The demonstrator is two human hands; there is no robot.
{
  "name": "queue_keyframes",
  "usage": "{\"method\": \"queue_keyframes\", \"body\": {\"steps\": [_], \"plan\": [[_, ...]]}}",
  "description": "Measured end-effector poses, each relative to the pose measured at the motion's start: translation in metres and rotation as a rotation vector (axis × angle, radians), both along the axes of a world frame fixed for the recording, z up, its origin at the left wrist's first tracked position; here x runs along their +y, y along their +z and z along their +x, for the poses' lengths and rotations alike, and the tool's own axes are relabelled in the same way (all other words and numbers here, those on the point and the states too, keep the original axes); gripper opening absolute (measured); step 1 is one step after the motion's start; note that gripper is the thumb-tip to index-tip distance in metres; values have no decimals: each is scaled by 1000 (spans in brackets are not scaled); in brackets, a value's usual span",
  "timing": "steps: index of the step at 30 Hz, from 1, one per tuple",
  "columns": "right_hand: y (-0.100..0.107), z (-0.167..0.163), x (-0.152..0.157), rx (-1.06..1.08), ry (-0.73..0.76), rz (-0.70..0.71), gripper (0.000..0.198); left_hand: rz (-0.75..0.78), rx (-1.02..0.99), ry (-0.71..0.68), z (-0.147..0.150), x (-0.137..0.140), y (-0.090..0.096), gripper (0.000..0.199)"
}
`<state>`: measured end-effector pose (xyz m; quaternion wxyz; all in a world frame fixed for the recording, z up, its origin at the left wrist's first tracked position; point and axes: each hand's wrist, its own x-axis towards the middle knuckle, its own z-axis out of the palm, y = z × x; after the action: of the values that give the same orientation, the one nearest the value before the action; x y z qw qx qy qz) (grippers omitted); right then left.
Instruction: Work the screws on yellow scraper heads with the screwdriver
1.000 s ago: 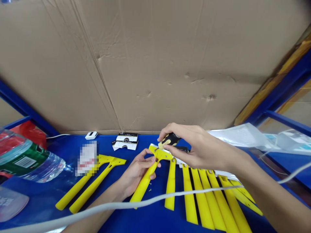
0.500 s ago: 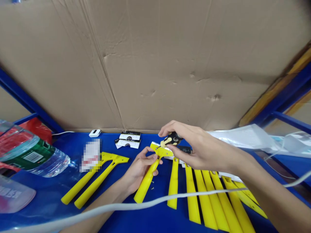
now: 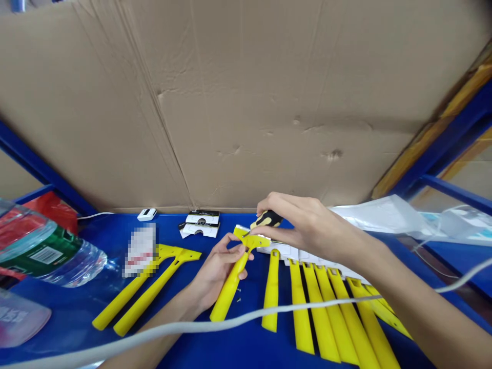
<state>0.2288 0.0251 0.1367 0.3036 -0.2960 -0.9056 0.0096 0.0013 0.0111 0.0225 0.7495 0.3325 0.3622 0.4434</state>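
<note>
My left hand (image 3: 219, 266) is closed around the neck of a yellow scraper (image 3: 229, 292), whose wide head points away from me and carries a bright metal strip along its far edge. My right hand (image 3: 295, 220) grips a black and cream screwdriver (image 3: 268, 219). Its tip meets the scraper head near a screw hole on the left side. Below the scraper, a couple of tiny screws (image 3: 239, 295) lie on the blue table (image 3: 230, 348). Several yellow handles (image 3: 303, 318) are lined up to the right, and two yellow scrapers (image 3: 154, 292) lie to the left.
Small black and white boxes (image 3: 200, 225) and a white device (image 3: 147, 214) sit at the back by the cardboard wall (image 3: 230, 102). A water bottle (image 3: 57, 256) lies at left. A white cable (image 3: 215, 325) crosses in front. Plastic bags (image 3: 388, 215) lie at right.
The screwdriver has tilted lower and its tip sits at the scraper head's left hole. My right hand has turned slightly with it; the whole view has shifted a little.
</note>
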Motion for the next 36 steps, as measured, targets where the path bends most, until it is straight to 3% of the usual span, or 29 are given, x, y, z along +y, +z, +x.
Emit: {"method": "queue_keyframes", "body": {"steps": [7,13,19,23,30,34,36], "plan": [[6,1,-4,21,86,-158,33,-15,-24,11,-1,1,0,42],[5,3,-2,37,87,-65,21,6,-31,24,-2,2,-2,40],[8,3,-5,41,134,-184,32,20,-47,31,-2,2,-3,41],[7,4,-6,58,121,-113,18,37,-54,20,-3,2,-2,38],[9,3,-7,101,140,-161,33,25,-69,39,-1,1,-3,39],[5,2,-2,172,160,-44,19,58,-78,41,-2,0,0,35],[4,1,-1,183,170,20,22,75,-96,37,-2,-1,-1,35]]}}
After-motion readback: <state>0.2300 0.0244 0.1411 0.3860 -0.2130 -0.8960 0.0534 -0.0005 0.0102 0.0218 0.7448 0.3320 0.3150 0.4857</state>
